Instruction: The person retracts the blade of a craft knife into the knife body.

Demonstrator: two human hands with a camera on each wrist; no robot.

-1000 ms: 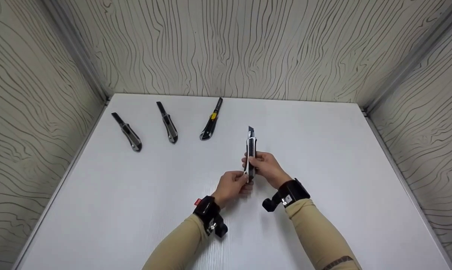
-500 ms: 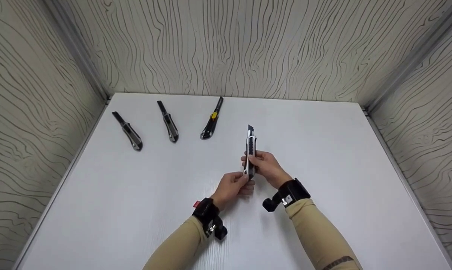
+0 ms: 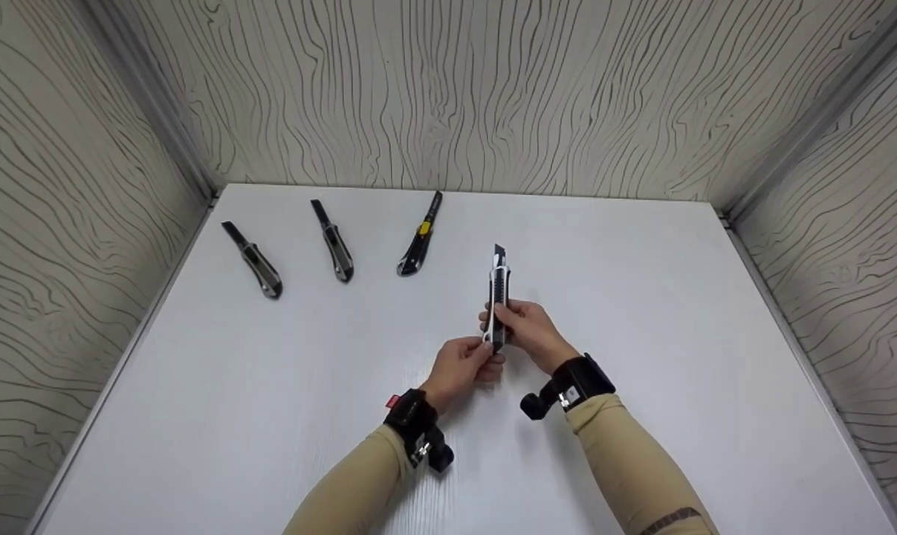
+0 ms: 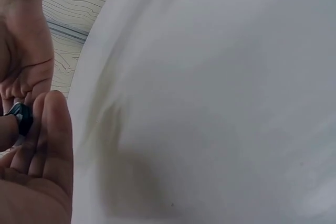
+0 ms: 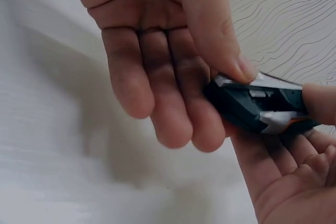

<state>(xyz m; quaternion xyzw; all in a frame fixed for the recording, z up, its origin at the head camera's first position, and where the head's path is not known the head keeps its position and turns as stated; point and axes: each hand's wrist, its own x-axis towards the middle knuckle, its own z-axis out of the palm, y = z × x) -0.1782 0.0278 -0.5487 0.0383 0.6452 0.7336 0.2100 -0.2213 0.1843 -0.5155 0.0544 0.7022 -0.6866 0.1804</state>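
Head view: right hand (image 3: 526,327) grips the utility knife (image 3: 499,293) upright, left hand (image 3: 464,365) pinching its lower end.

The head view looks down and forward over the white table (image 3: 641,312). Both wrist views sit very close above it, sharing the held utility knife (image 5: 257,106).

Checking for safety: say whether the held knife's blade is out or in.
Out: a dark blade tip sticks past the knife front, pointing away from both hands.

Three utility knives (image 3: 252,259) (image 3: 333,241) (image 3: 420,235) lie well apart in a row on the white table's (image 3: 195,386) far left.
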